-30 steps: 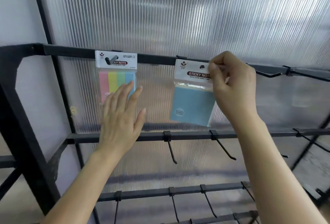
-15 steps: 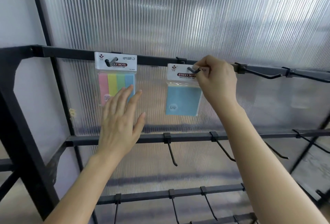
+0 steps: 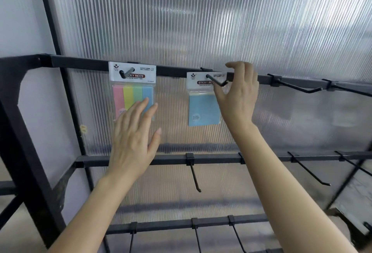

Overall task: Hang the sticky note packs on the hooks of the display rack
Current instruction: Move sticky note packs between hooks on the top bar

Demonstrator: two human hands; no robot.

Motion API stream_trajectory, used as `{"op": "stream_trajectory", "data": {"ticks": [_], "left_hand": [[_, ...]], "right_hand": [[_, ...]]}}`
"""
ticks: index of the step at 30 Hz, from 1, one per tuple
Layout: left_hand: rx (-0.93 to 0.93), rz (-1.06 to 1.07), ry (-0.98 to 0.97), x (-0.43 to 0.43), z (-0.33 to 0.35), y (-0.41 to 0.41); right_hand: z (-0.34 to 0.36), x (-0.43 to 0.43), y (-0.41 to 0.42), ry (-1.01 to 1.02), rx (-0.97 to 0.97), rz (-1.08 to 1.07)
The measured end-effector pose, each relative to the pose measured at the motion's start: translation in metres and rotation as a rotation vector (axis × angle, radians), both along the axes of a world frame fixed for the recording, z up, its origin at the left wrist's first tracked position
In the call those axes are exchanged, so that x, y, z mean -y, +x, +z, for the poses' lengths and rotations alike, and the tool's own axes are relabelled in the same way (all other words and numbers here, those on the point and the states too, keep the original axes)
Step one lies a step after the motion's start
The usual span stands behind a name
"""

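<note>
The left hand (image 3: 132, 140) is flat, its fingers straight and together, raised in front of the lower part of the striped pack (image 3: 130, 89); whether the fingertips touch the pack cannot be told. The right hand (image 3: 238, 95) is spread and loosely curved and grips nothing. Its thumb lies just beside the right edge of the blue pack (image 3: 202, 109), below the upturned tip of the second hook (image 3: 216, 81), and its forefinger reaches above the top bar (image 3: 80, 64).

Both packs hang from the top bar of the rack (image 3: 30, 152). The striped pack, with pink, yellow, green and blue strips, is on the first hook (image 3: 126, 73), which passes through its white header. The blue pack hangs to its right on the second hook, near the bar.

Further right on the top bar a bare hook (image 3: 293, 87) juts out. The middle bar (image 3: 211, 158) carries more bare hooks, one (image 3: 194, 174) pointing down between the two arms. A lower bar (image 3: 171, 223) has others. Behind the rack stands a ribbed translucent panel (image 3: 201, 21).
</note>
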State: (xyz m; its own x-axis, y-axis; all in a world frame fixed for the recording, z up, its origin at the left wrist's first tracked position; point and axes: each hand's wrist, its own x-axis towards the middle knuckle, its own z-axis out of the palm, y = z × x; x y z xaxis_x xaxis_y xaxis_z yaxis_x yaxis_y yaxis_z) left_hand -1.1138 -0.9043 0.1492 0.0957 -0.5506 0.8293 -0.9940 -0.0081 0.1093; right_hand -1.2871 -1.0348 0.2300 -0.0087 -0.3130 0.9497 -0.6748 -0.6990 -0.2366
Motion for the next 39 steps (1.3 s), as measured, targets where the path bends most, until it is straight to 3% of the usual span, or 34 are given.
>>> {"op": "stream_trajectory", "data": {"ticks": [12, 21, 31, 39], "left_hand": [[0.005, 0.105, 0.104, -0.022, -0.044, -0.024], [-0.098, 0.312, 0.197, -0.103, -0.101, -0.039], [-0.187, 0.666, 0.298, -0.226, -0.141, -0.044], [-0.206, 0.733, 0.311, -0.302, -0.152, -0.025]], "right_hand": [[-0.113, -0.055, -0.014, 0.283, -0.398, 0.100], [-0.175, -0.106, 0.006, 0.313, -0.496, 0.549], [-0.223, -0.204, 0.059, 0.401, -0.583, 0.860], [-0.230, -0.281, 0.090, 0.353, -0.635, 1.044]]}}
